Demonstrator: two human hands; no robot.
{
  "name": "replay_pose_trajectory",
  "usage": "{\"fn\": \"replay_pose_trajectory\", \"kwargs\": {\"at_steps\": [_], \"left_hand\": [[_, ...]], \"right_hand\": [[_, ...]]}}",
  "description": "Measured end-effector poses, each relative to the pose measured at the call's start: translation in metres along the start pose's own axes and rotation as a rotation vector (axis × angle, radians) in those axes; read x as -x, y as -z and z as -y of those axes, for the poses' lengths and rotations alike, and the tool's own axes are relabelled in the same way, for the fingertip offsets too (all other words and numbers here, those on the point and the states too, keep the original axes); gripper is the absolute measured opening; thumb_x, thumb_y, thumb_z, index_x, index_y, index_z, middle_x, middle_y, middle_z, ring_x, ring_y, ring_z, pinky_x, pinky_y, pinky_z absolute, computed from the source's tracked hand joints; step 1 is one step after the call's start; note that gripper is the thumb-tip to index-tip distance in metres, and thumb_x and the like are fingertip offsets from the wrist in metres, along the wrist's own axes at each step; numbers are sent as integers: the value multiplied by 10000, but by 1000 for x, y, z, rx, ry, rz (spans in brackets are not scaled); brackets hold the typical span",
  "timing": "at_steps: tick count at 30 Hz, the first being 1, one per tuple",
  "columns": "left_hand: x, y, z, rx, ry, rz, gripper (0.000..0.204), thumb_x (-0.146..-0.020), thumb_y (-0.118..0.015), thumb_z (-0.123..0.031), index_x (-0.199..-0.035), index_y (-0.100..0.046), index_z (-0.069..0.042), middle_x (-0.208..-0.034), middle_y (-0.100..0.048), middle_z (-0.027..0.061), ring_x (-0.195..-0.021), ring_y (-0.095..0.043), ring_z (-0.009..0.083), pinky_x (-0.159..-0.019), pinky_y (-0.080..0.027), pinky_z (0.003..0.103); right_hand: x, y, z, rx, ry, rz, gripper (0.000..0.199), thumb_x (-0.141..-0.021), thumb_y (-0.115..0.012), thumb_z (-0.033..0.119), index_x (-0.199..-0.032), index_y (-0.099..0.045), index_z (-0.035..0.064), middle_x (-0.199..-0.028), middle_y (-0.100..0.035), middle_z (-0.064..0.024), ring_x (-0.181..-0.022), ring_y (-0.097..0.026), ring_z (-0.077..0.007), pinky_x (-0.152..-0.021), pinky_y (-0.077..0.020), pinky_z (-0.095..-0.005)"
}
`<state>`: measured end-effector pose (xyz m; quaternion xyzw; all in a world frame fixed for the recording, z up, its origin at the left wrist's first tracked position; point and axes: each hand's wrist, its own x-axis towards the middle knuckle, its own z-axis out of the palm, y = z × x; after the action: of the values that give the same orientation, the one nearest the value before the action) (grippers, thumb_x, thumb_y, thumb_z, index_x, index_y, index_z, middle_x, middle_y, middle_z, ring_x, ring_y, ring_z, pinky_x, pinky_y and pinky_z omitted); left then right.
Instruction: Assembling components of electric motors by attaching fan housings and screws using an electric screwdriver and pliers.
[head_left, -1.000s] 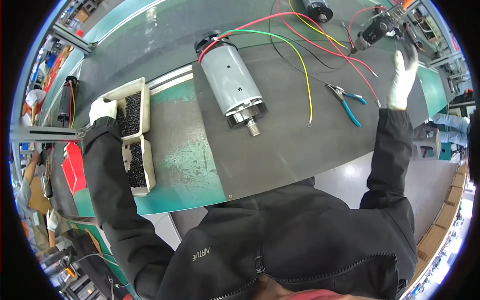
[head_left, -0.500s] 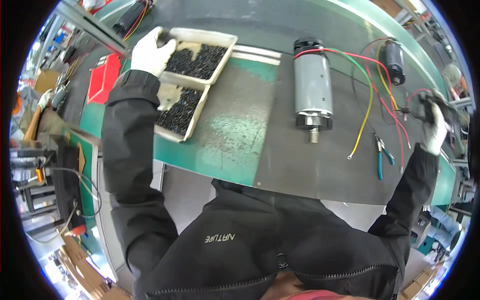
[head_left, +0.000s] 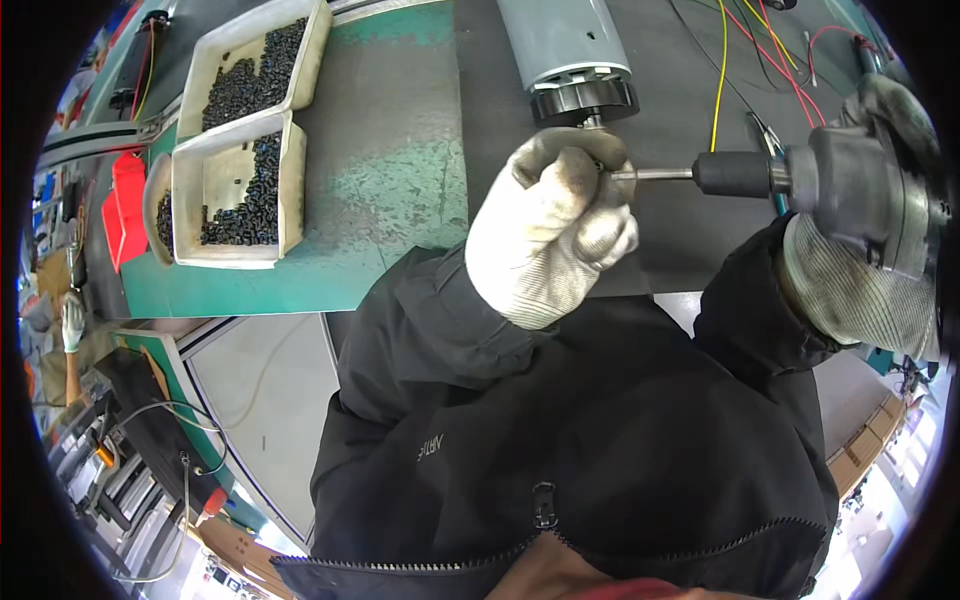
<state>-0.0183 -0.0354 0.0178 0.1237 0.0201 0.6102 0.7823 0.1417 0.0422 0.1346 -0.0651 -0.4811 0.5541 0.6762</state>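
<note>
My left hand (head_left: 545, 235), in a white glove, is closed in a pinch at the tip of a driver bit; whatever lies between the fingertips is too small and hidden to name. My gloved right hand (head_left: 850, 285) grips a dark power screwdriver (head_left: 835, 185), whose bit points left toward the left hand's fingers. Just beyond the left hand lies a grey cylindrical motor (head_left: 568, 45) with a black ring (head_left: 585, 103) at its near end. Its shaft end is partly covered by the left fingers.
Two white bins (head_left: 290, 180) of small black parts stand at the left beside a red bin (head_left: 127, 205). Yellow and red wires (head_left: 722, 75) run across the dark mat at the right. Pliers lie partly hidden behind the screwdriver. Another person's gloved hand (head_left: 73, 322) shows far left.
My left hand has come from the parts bins to the middle, near the motor's shaft end. My right hand has brought the screwdriver inward from the far right, and the view has shifted.
</note>
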Motion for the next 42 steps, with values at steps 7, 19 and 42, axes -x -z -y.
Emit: {"fn": "replay_pose_trajectory", "kwargs": {"at_steps": [7, 19, 42], "left_hand": [[12, -14, 0, -116, 16, -145, 363, -876, -664, -339, -1050, -600, -26, -815, -585, 48, -467, -425, 35, -543, -372, 217], [-1, -3, 24, -161, 261, -657, 364, -925, -560, -426, -1098, -484, -114, -905, -528, 43, -677, -517, 126, -573, -408, 269], [-8, 25, 27, 13, 110, -389, 187, -982, -499, -292, -1056, -513, -121, -1093, -574, 92, -752, -520, 99, -651, -450, 271]], "right_hand": [[7, 9, 1, -99, -77, 62, 389, -783, -621, 143, -1109, -536, -51, -990, -571, -173, -974, -532, -321, -811, -468, -437], [8, 40, 2, -234, -245, 101, 405, -739, -590, 113, -1072, -482, -92, -1001, -492, -164, -983, -453, -271, -810, -428, -374], [13, 34, -30, -82, -408, 115, 407, -923, -448, 192, -1246, -455, -55, -1227, -481, -185, -1069, -457, -318, -782, -499, -520]]}}
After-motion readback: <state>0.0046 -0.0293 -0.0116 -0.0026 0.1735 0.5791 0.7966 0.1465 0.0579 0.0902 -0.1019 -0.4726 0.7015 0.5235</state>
